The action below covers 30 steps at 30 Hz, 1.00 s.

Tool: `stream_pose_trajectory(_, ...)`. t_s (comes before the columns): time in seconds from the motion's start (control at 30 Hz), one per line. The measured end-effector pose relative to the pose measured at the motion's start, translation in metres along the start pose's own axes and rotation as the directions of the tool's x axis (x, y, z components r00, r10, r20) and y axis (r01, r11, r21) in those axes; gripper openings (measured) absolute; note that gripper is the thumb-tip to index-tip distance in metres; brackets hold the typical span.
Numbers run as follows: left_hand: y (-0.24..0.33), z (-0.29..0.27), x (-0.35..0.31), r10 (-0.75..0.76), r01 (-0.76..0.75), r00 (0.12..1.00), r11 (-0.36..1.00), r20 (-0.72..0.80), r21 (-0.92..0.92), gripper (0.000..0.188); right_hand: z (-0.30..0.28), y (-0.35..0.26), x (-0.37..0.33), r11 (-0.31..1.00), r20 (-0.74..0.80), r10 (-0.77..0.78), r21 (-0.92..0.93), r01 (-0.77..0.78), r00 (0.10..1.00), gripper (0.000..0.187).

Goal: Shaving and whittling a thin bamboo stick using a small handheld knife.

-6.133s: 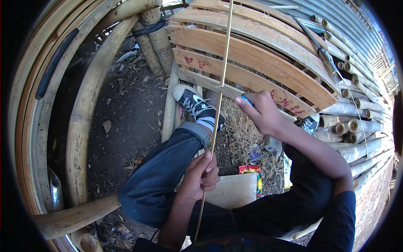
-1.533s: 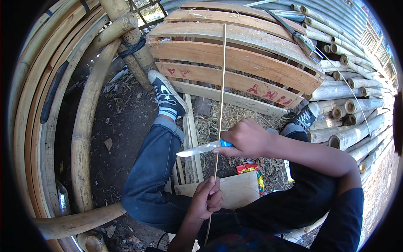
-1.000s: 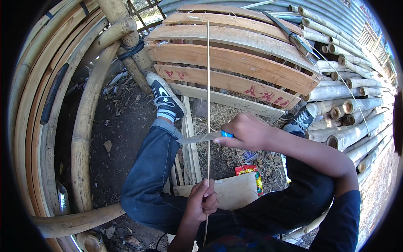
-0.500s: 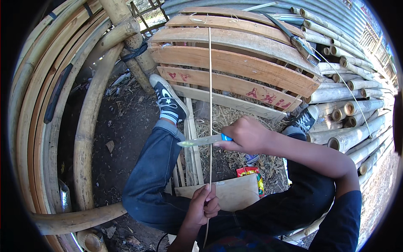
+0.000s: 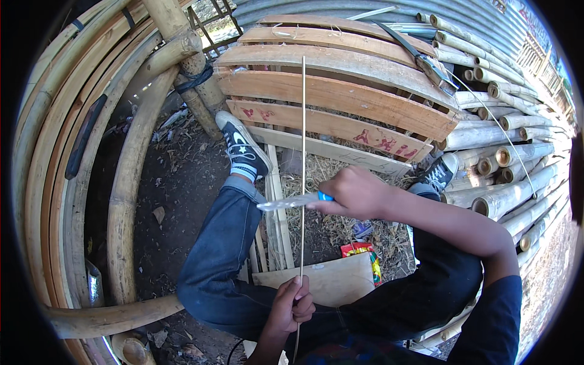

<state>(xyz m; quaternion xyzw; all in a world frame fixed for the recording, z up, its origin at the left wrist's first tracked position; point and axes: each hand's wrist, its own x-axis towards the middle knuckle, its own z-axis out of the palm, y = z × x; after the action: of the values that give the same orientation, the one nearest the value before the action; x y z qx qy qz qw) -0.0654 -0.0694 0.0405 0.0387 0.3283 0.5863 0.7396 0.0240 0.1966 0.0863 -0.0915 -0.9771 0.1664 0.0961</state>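
Note:
A long thin bamboo stick [image 5: 303, 121] runs upright through the middle of the view. My left hand [image 5: 293, 309] is closed round its lower part, above my lap, and the tail of the stick passes down below the fist. My right hand [image 5: 354, 193] grips a knife by its blue handle [image 5: 325, 196]. The knife's blade [image 5: 286, 202] points left and crosses the stick well above my left hand; whether its edge touches the stick I cannot tell. Most of the handle is hidden inside my fingers.
A slatted wooden crate [image 5: 340, 85] stands in front, with a strapped tool [image 5: 435, 74] on its right end. Bamboo poles [image 5: 511, 155] are stacked at right; curved bamboo rails [image 5: 125, 213] rise at left. A board [image 5: 328, 281] and a red packet [image 5: 359, 249] lie between my legs.
The stick has slid down toward me, its top end now lower against the crate. My left hand has dropped slightly with it. The knife stays across the stick, its blade a little blurred.

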Motion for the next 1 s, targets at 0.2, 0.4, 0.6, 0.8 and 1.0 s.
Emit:
stream_pose_trajectory(0.2,-0.005,-0.009,-0.011,0.008,0.001,0.997,0.993,0.075,-0.121,0.038,-0.009,0.021,0.012,0.955,-0.207,0.295,0.088,-0.283,0.933,0.06)
stream_pose_trajectory(0.4,-0.011,-0.008,-0.011,-0.015,0.028,0.995,0.99,0.097,-0.135,0.037,-0.014,0.016,0.011,0.981,-0.142,0.193,0.007,-0.194,0.971,0.059)
stream_pose_trajectory(0.6,-0.016,-0.013,-0.011,-0.004,0.084,0.97,0.944,0.243,-0.319,0.037,-0.007,0.003,0.004,1.0,-0.021,-0.011,-0.02,0.01,1.0,0.06)
stream_pose_trajectory(0.8,-0.016,-0.011,-0.011,-0.071,0.134,0.97,0.954,0.233,-0.268,0.039,-0.011,-0.014,-0.003,0.994,0.01,-0.076,-0.08,0.076,0.997,0.057)
stream_pose_trajectory(1.0,-0.017,-0.009,-0.015,-0.085,0.102,0.989,0.983,0.119,-0.149,0.038,-0.012,0.008,0.003,0.936,-0.179,0.328,0.195,-0.294,0.928,0.055)
